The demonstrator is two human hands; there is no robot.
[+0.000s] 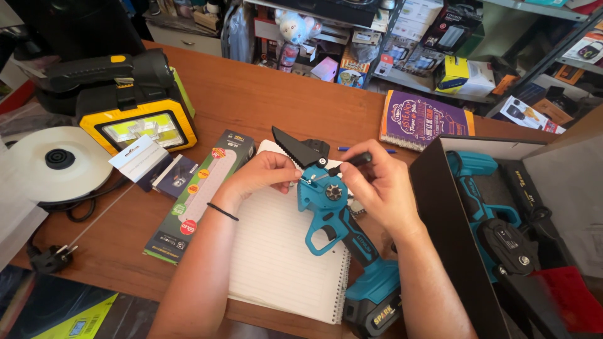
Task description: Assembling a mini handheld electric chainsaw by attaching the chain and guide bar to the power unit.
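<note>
A teal cordless mini saw (333, 210) is held over the spiral notebook (276, 251) on the worktop (251, 100). Its head is steadied by the left hand (264, 176), fingers pinched shut, while a black tool (352, 162) is gripped by the right hand (380, 185). Blade fitting seems underway; steady turning is called for.

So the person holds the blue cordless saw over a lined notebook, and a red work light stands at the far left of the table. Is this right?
Not quite: the work light is yellow and black, not red, as the head view shows. The rest holds: the left hand and right hand hold the blue cordless saw over the lined notebook, and the light stands at the far left of the table.
</note>
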